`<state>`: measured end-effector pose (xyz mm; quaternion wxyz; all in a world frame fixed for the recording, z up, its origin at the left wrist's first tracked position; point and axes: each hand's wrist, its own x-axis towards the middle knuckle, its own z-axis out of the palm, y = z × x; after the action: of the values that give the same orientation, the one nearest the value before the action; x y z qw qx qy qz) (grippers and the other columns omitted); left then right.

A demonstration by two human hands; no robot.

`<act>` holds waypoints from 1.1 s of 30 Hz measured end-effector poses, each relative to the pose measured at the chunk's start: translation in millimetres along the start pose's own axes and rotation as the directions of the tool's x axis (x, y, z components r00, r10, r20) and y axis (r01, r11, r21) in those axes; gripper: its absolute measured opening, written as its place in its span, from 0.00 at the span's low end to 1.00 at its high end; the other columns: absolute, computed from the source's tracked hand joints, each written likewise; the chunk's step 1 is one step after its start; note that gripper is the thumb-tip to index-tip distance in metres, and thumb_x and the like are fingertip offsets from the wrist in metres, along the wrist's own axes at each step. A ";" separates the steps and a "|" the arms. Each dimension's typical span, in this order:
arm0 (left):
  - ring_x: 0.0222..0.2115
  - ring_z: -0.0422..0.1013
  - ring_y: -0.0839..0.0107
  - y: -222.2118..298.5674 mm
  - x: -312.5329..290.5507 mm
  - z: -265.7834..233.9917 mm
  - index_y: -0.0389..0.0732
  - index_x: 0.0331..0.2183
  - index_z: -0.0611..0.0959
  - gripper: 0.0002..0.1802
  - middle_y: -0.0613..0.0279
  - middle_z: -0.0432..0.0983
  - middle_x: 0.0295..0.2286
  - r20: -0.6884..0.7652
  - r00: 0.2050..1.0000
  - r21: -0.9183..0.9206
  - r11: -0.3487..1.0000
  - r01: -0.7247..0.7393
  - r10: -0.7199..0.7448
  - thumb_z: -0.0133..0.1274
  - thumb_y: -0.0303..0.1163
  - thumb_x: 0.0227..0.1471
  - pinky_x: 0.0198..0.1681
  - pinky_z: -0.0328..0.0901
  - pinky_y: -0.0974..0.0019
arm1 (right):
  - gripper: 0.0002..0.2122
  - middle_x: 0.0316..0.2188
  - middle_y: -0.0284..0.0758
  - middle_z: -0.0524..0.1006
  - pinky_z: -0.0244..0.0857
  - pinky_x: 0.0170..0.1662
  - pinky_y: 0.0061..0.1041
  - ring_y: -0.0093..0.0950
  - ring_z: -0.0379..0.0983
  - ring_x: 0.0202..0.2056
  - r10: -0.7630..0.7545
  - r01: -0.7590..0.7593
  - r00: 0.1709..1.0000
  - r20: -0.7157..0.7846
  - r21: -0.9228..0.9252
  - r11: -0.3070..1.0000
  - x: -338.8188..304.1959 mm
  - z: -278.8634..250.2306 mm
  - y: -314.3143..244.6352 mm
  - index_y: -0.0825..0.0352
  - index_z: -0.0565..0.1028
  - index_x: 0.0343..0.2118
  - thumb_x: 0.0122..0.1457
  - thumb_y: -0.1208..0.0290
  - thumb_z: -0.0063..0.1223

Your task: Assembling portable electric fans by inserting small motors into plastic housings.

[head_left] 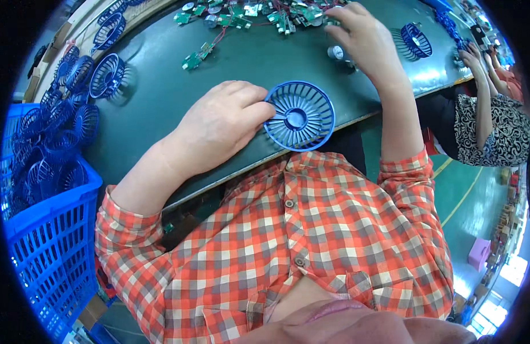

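My left hand [228, 117] grips the rim of a round blue plastic fan grille [296, 119], thumb and fingers closed on its left side. Open face up, the grille rests at the table's near edge and shows a hub in the middle of its ribs. My right hand [365, 43] is stretched over the far part of the table with its fingers apart, and nothing shows in it. Just beyond its fingertips lies a pile of small green circuit boards [285, 20] with red wires. Beside the hand is a small silver-white motor [335, 53], partly covered.
One wired green board [197, 56] lies apart on the green table [162, 80]. More blue grilles [107, 75] stand at the left, heaped above a blue crate [53, 229]. Another grille [417, 40] sits at the right, near a co-worker's hands [472, 57].
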<state>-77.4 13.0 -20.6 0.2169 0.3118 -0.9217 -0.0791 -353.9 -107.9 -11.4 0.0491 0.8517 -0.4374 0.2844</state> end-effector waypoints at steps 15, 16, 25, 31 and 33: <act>0.41 0.73 0.57 -7.0 -0.6 3.0 0.41 0.34 0.80 0.07 0.57 0.76 0.37 -0.043 0.998 0.027 0.999 -0.047 0.048 0.56 0.27 0.50 0.44 0.68 0.57 | 0.12 0.35 0.39 0.80 0.69 0.41 0.33 0.39 0.76 0.38 0.066 -0.064 0.998 0.017 -0.109 0.992 -37.4 4.9 -36.3 0.66 0.80 0.38 0.55 0.65 0.63; 0.41 0.73 0.57 -8.9 -1.3 3.5 0.41 0.34 0.80 0.06 0.57 0.76 0.36 -0.053 0.998 0.047 0.998 -0.043 0.046 0.56 0.27 0.50 0.44 0.68 0.57 | 0.12 0.35 0.39 0.80 0.69 0.41 0.33 0.39 0.76 0.38 0.050 -0.047 0.998 0.029 -0.097 0.994 -39.1 -0.8 -44.1 0.66 0.80 0.38 0.55 0.65 0.63; 0.38 0.74 0.58 -11.6 -2.5 7.7 0.41 0.33 0.80 0.05 0.58 0.76 0.33 -0.141 0.987 0.079 0.995 -0.066 0.077 0.55 0.28 0.51 0.43 0.69 0.58 | 0.14 0.32 0.37 0.79 0.69 0.37 0.32 0.37 0.73 0.35 -0.372 0.310 0.901 0.225 0.265 0.913 -47.9 -33.8 -89.9 0.67 0.79 0.39 0.46 0.77 0.66; 0.38 0.74 0.60 -9.4 -5.0 7.5 0.41 0.33 0.80 0.05 0.58 0.76 0.33 -0.123 0.988 0.108 0.991 -0.084 0.098 0.56 0.28 0.51 0.42 0.70 0.60 | 0.16 0.35 0.36 0.79 0.69 0.38 0.34 0.37 0.74 0.36 -0.491 0.417 0.823 0.287 0.284 0.864 -38.0 -31.5 -85.8 0.65 0.79 0.39 0.44 0.79 0.65; 0.45 0.72 0.55 -7.2 -5.4 5.9 0.41 0.39 0.80 0.12 0.55 0.76 0.41 0.004 1.000 0.067 0.997 -0.028 0.028 0.58 0.27 0.50 0.48 0.68 0.56 | 0.16 0.35 0.36 0.78 0.69 0.38 0.34 0.38 0.74 0.36 -0.501 0.405 0.809 0.307 0.326 0.854 -36.0 -31.3 -82.8 0.65 0.79 0.39 0.44 0.79 0.64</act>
<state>-72.3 10.6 -29.8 0.2062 0.3058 -0.9284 -0.0453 -320.1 -21.0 9.3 -0.0755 0.9696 -0.1823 0.1447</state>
